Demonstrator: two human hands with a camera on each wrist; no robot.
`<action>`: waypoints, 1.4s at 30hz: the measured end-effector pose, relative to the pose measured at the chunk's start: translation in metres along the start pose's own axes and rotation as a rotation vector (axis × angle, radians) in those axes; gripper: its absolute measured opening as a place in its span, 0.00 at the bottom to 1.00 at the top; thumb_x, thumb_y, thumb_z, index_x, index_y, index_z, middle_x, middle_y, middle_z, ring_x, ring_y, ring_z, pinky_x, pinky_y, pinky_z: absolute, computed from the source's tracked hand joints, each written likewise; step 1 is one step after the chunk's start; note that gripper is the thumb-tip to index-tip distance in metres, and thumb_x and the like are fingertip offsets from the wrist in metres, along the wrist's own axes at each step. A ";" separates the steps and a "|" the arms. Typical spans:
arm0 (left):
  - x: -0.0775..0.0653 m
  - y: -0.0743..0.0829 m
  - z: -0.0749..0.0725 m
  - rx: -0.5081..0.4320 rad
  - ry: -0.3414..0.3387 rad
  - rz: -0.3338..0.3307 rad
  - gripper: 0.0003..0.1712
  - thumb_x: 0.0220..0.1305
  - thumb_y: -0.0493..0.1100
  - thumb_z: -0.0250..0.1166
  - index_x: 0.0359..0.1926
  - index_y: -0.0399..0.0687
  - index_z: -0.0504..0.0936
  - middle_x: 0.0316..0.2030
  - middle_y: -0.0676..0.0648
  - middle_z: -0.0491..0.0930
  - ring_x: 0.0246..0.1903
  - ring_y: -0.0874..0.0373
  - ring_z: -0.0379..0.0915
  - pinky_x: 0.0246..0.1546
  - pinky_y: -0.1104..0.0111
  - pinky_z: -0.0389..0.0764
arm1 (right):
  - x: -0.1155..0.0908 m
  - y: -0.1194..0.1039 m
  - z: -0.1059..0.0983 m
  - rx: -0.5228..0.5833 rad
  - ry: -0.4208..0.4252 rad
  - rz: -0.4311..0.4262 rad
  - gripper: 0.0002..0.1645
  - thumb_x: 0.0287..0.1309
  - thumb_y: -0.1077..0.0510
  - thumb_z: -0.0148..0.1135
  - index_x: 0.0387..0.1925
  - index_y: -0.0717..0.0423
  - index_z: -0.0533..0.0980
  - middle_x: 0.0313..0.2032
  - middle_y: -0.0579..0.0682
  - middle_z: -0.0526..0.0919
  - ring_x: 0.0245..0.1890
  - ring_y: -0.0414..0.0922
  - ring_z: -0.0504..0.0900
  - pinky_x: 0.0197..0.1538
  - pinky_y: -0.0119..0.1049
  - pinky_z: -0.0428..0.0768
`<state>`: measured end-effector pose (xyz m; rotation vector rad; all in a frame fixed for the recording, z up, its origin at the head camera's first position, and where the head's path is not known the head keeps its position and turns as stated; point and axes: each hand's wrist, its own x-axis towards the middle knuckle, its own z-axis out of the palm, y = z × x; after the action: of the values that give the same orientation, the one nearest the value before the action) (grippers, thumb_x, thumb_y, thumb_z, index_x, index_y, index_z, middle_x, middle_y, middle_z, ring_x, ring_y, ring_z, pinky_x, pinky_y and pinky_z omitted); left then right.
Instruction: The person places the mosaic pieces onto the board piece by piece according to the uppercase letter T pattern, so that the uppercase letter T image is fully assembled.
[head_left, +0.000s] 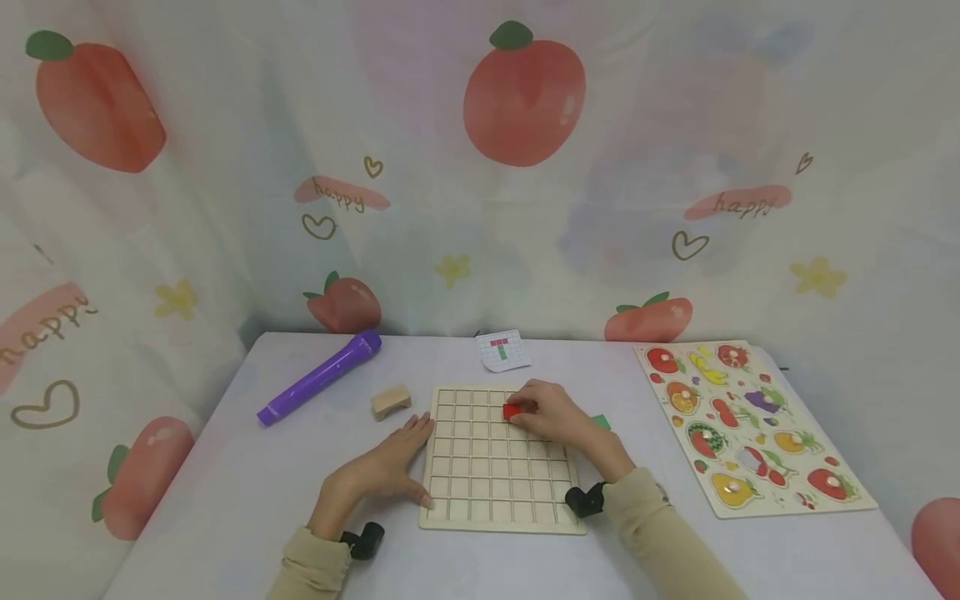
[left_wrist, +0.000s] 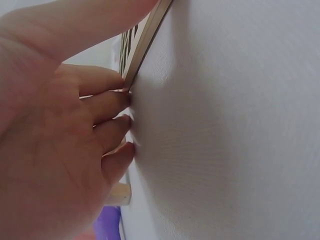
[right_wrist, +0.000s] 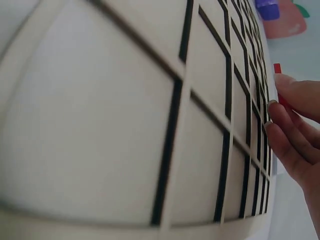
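A pale wooden grid board (head_left: 480,487) lies flat on the table, divided into small square cells. My right hand (head_left: 553,415) pinches a small red block (head_left: 511,412) between thumb and fingers over the upper part of the grid. In the right wrist view, the red block (right_wrist: 277,68) shows beside the thumb, its lower part covered by the fingers. Along the board's left edge rests my left hand (head_left: 381,468), thumb spread toward the near corner and fingertips at the upper side. The left wrist view has those fingers (left_wrist: 112,107) extended against the board's side (left_wrist: 145,42).
Behind my right wrist a green piece (head_left: 602,422) partly shows. A card (head_left: 504,353) with a red-and-green T pattern lies beyond the board. To the left are a wooden arch block (head_left: 391,402) and a purple microphone-shaped toy (head_left: 318,379); rightward, a fruit puzzle board (head_left: 750,429).
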<state>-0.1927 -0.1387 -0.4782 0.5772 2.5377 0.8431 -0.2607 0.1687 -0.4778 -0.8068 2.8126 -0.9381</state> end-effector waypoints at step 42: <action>-0.001 0.000 0.000 -0.010 -0.003 -0.018 0.69 0.45 0.49 0.84 0.80 0.35 0.53 0.82 0.37 0.45 0.82 0.41 0.37 0.82 0.46 0.46 | 0.035 -0.029 0.026 -0.002 -0.071 -0.015 0.13 0.58 0.63 0.74 0.45 0.64 0.86 0.36 0.51 0.81 0.35 0.40 0.76 0.38 0.29 0.79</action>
<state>-0.1921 -0.1391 -0.4783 0.5513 2.5314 0.8474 -0.2719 0.1176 -0.4783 -0.8452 2.7511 -0.8903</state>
